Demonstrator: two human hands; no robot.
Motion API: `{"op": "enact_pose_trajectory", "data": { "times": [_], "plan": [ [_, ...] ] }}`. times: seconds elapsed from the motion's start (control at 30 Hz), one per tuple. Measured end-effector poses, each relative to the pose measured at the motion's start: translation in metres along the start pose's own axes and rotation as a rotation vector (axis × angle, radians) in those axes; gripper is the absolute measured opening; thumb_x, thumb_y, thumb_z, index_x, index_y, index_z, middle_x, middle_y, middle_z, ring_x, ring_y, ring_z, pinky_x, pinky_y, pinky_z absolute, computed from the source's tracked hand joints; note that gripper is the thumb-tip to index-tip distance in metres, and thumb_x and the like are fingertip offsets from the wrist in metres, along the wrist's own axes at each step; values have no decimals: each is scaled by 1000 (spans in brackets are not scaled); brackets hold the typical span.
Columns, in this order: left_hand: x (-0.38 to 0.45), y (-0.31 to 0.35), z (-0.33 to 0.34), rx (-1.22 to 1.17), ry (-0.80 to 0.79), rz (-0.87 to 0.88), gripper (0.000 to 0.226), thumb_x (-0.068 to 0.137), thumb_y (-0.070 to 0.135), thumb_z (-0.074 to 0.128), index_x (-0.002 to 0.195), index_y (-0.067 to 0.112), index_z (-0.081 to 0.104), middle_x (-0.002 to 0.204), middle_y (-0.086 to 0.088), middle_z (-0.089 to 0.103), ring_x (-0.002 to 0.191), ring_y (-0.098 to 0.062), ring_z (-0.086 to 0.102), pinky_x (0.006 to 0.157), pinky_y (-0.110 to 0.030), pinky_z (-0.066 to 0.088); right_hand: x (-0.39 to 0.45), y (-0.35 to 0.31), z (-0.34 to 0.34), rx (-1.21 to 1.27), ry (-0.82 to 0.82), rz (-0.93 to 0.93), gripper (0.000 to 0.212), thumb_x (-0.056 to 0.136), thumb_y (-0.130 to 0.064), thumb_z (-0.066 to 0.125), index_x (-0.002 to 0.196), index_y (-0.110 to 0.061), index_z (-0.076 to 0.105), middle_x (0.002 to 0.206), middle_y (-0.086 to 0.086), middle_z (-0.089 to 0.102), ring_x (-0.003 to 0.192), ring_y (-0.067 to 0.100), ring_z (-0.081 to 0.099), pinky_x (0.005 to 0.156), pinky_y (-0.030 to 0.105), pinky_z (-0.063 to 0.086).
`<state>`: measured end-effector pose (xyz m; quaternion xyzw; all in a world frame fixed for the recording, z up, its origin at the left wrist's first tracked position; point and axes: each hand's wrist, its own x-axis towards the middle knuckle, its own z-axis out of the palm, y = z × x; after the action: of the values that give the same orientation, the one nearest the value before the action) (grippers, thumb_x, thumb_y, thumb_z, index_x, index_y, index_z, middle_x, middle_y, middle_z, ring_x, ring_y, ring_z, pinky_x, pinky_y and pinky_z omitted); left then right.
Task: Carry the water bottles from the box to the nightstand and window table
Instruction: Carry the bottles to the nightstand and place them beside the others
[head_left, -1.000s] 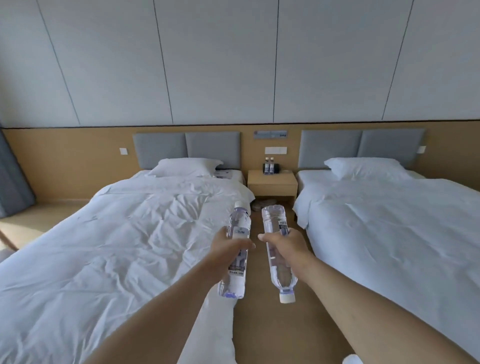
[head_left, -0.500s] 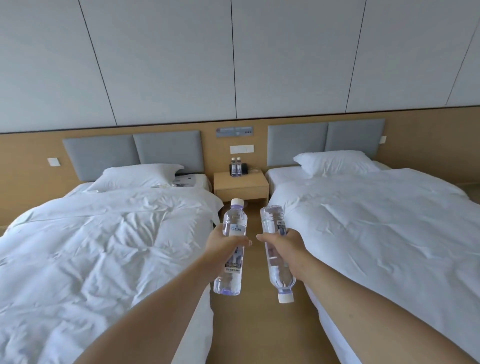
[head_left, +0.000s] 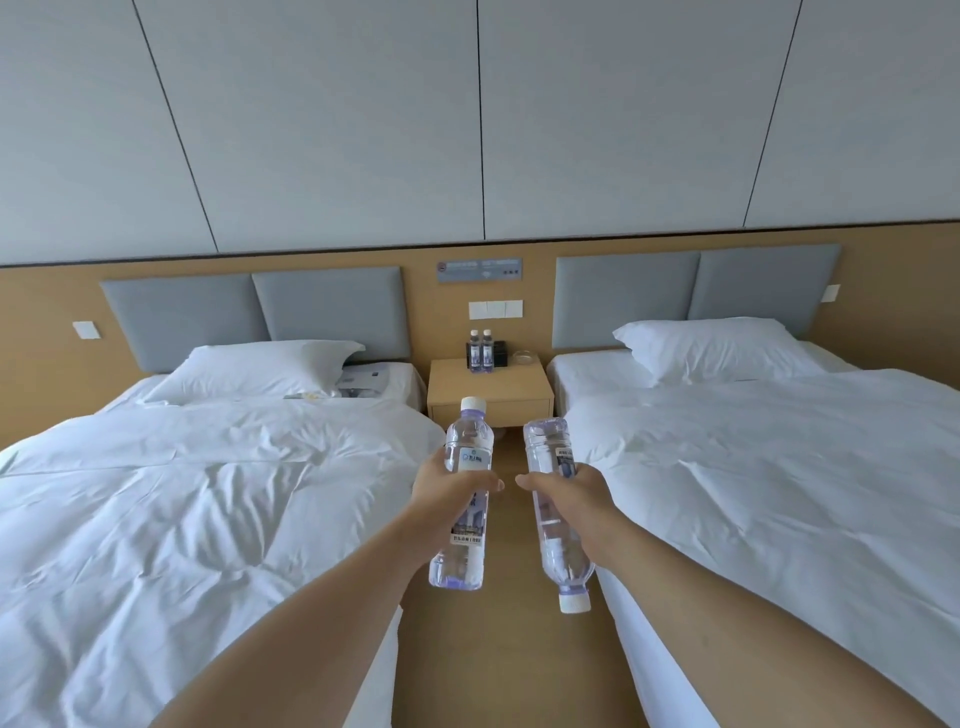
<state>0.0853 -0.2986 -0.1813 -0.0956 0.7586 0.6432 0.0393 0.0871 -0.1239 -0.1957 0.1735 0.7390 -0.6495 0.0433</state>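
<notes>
We count four water bottles. Left hand (head_left: 451, 493) grips upright bottle (head_left: 464, 499), white cap up, at frame centre; right hand (head_left: 574, 499) grips inverted bottle (head_left: 556, 525), cap down, just beside it. Two standing bottles (head_left: 481, 351) touch side by side on nightstand (head_left: 491, 387), upper centre, between two beds: left bed (head_left: 182, 519), right bed (head_left: 779, 493). One pillow each. Bottle labels blue-white; writing too small to read. Wall sign (head_left: 479, 270) above nightstand likewise unreadable.

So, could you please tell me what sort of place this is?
Most likely a hotel twin room: two made-up beds with white linen, a shared nightstand between them, and bottled water set out on it.
</notes>
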Motion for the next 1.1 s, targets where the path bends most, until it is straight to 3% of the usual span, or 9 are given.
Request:
{"op": "enact_pose_trajectory", "data": {
  "times": [0.17, 0.27, 0.47, 0.57, 0.83, 0.9, 1.0, 1.1],
  "plan": [
    [103, 7, 7, 6, -41, 16, 48, 69, 15, 85, 109, 21, 60, 94, -11, 72, 79, -26, 71, 72, -39, 60, 92, -17, 19, -20, 23, 0, 42, 72, -33, 90, 103, -17, 67, 87, 6, 76, 77, 22, 74, 59, 30, 58],
    [175, 18, 8, 0, -53, 25, 48, 69, 18, 86, 108, 25, 58, 98, -9, 72, 87, -26, 72, 76, -40, 60, 157, -36, 36, -33, 49, -1, 44, 69, -35, 91, 101, -18, 67, 84, 6, 76, 76, 22, 75, 69, 35, 61],
    [311, 49, 3, -5, -79, 17, 50, 68, 18, 86, 110, 25, 60, 96, -7, 73, 82, -23, 73, 66, -34, 57, 278, -91, 70, -10, 80, 6, 51, 69, -38, 90, 109, -18, 66, 90, 4, 76, 78, 20, 73, 56, 26, 53],
    [369, 62, 1, -2, -100, 7, 51, 67, 18, 85, 111, 24, 59, 96, -9, 72, 77, -23, 71, 66, -36, 57, 332, -109, 83, 1, 77, 9, 55, 69, -39, 90, 113, -18, 66, 96, 5, 76, 82, 21, 74, 59, 28, 56],
    [506, 73, 24, 35, -87, -54, 53, 66, 19, 86, 110, 27, 58, 98, -7, 72, 86, -25, 72, 72, -39, 59, 473, -127, 97, 29, 51, 61, 53, 72, -34, 89, 116, -18, 64, 99, 9, 74, 88, 25, 73, 77, 42, 65],
    [544, 77, 36, 25, -82, -50, 53, 66, 19, 87, 110, 28, 58, 97, -6, 72, 85, -24, 72, 70, -37, 58, 515, -133, 99, 21, 39, 60, 55, 69, -37, 91, 113, -20, 64, 97, 9, 75, 87, 25, 74, 75, 41, 65],
    [604, 89, 55, 28, -59, -35, 52, 66, 21, 88, 107, 30, 58, 94, -6, 73, 82, -24, 73, 67, -37, 59, 581, -149, 95, 26, 24, 53, 54, 65, -39, 93, 107, -21, 65, 90, 7, 76, 81, 23, 75, 58, 33, 61],
    [659, 102, 75, 27, -32, -47, 54, 63, 19, 88, 109, 25, 60, 94, -12, 75, 83, -30, 74, 83, -52, 62, 642, -169, 87, 19, -7, 59, 52, 63, -41, 92, 103, -21, 65, 88, 6, 76, 76, 22, 74, 41, 22, 52]
  ]
}}
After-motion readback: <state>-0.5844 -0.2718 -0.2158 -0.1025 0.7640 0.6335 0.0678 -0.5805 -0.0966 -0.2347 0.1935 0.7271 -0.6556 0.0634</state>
